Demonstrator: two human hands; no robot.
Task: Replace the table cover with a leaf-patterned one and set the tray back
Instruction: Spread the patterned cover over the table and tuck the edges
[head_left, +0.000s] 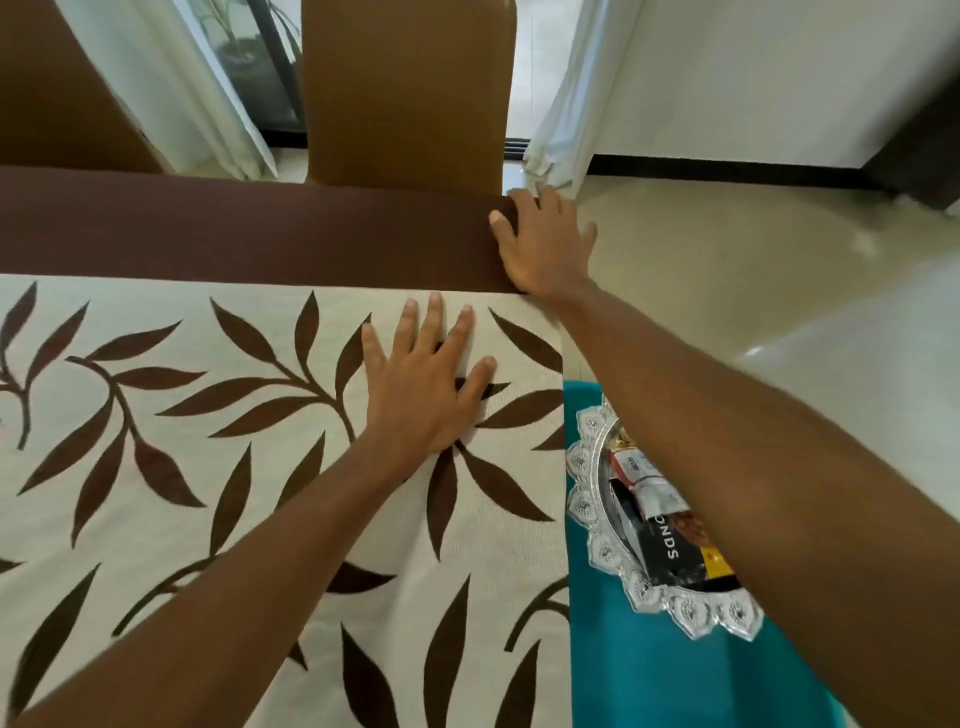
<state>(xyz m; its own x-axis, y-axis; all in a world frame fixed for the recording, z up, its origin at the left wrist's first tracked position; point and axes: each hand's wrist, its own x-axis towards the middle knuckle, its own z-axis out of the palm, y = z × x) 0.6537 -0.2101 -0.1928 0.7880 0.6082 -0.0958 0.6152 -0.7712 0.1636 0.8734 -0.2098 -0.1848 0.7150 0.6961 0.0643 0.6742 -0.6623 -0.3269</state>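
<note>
A cream cover with brown leaves (218, 467) lies spread over the table, its plain brown border (249, 228) running along the far side. My left hand (426, 384) presses flat on the leaf pattern near the far right corner, fingers straight and spread. My right hand (545, 244) rests on the right end of the brown border at the table's corner, fingers extended over the edge. A silver ornate tray (597, 525) holding snack packets sits on a teal surface (654, 675) to the right of the table, partly hidden under my right forearm.
A tan chair back (410, 88) stands against the far side of the table, with another brown one (57, 88) at the far left. White curtains (571, 104) hang behind. Pale glossy floor (753, 270) lies to the right.
</note>
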